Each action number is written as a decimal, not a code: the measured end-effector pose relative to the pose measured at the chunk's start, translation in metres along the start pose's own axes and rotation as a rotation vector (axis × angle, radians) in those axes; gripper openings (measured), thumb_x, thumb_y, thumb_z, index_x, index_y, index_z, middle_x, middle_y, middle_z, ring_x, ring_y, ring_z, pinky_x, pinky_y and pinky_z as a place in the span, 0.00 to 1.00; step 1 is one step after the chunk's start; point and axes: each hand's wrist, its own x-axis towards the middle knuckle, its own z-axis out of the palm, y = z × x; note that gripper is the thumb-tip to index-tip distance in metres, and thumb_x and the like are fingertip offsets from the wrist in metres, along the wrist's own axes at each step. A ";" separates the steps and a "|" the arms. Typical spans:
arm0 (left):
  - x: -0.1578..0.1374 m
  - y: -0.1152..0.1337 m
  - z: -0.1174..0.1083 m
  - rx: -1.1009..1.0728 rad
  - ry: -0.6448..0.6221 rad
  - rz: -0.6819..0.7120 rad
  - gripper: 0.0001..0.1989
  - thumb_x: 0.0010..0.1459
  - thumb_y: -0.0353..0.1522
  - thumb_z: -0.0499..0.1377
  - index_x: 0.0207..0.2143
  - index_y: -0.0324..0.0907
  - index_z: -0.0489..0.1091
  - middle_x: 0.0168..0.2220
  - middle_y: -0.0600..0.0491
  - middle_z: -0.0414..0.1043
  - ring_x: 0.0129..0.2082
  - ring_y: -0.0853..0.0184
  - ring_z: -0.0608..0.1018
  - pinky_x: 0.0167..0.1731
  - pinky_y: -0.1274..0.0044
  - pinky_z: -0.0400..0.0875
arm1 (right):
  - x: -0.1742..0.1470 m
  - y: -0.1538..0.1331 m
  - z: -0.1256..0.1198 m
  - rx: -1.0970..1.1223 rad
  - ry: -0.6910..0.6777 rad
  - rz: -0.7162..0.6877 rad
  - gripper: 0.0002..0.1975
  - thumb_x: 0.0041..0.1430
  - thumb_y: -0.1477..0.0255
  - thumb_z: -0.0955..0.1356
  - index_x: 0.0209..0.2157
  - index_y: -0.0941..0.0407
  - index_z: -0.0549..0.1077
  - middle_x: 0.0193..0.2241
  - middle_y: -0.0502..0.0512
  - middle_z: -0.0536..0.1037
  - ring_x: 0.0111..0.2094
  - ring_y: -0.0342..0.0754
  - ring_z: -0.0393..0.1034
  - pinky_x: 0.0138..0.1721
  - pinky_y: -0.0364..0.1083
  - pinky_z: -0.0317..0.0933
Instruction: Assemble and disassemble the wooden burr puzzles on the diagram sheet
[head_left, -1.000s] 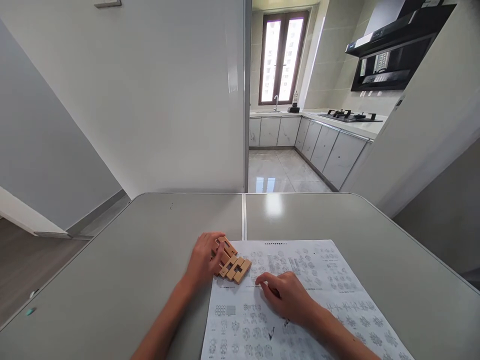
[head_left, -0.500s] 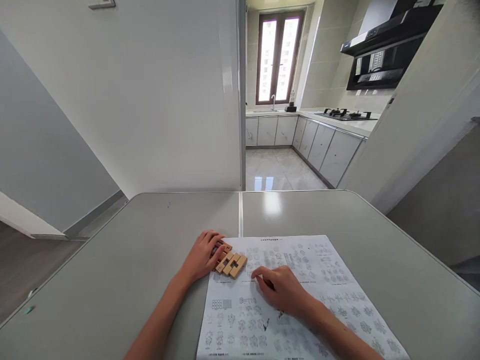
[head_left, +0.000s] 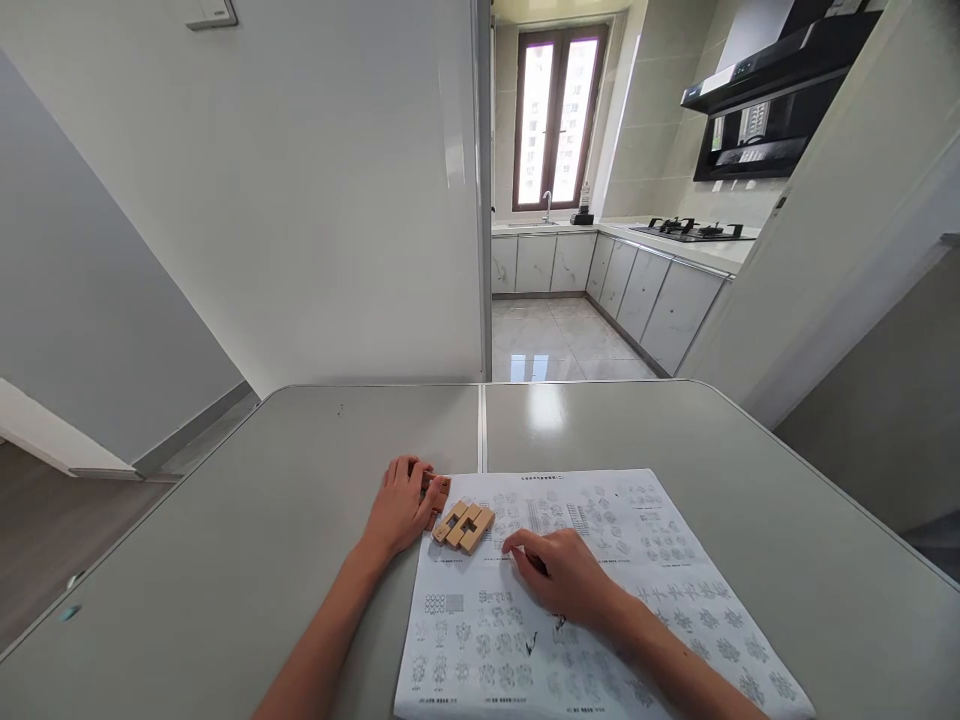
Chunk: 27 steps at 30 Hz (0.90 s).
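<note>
A: Starting at the left, what are you seeing?

B: A small teal bit (head_left: 70,612) is lying near the edge of the grey table (head_left: 225,560), well apart from your hands. Further in, your left hand (head_left: 397,505) is resting over some reddish-brown wooden pieces (head_left: 444,487), fingers bent across them. Whether you are gripping them or only covering them, I cannot tell.

A: And just to the right of those?

B: Paler wooden blocks (head_left: 458,533) are lying slantwise, side by side in a staggered row, on the left part of a printed sheet (head_left: 465,580). Notches are leaving a dark gap between them.

A: How are they likely to handle?

B: They are looking light, stiff and hardly fragile, with smooth faces that may be a little slippery. For one block, you are best pinching its long sides near an end, clear of the notch; a nudge is likely to shift its neighbours.

A: Your right hand?

B: Your right hand (head_left: 559,572) is resting curled on the sheet, apart from the left and from the blocks, forefinger pointing towards them. Whether it is holding anything, I cannot tell.
</note>
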 end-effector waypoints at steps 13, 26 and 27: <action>0.001 0.003 -0.002 0.027 0.008 0.031 0.18 0.74 0.41 0.46 0.35 0.44 0.67 0.37 0.49 0.71 0.39 0.59 0.73 0.44 0.64 0.70 | -0.001 0.005 0.005 -0.008 0.005 -0.005 0.14 0.70 0.72 0.61 0.42 0.52 0.79 0.15 0.43 0.67 0.16 0.41 0.57 0.26 0.42 0.49; 0.002 -0.001 0.004 0.092 0.033 0.038 0.19 0.74 0.42 0.47 0.34 0.44 0.69 0.37 0.47 0.73 0.38 0.57 0.74 0.43 0.62 0.70 | -0.003 0.006 0.005 0.012 0.002 0.008 0.14 0.69 0.72 0.61 0.42 0.52 0.79 0.15 0.42 0.65 0.17 0.41 0.55 0.26 0.42 0.48; 0.002 -0.001 0.005 0.096 0.036 0.037 0.19 0.74 0.42 0.47 0.34 0.44 0.69 0.37 0.47 0.73 0.38 0.57 0.74 0.43 0.62 0.69 | -0.003 0.006 0.005 0.014 0.001 0.010 0.14 0.69 0.72 0.61 0.42 0.52 0.79 0.15 0.42 0.65 0.17 0.41 0.54 0.26 0.42 0.48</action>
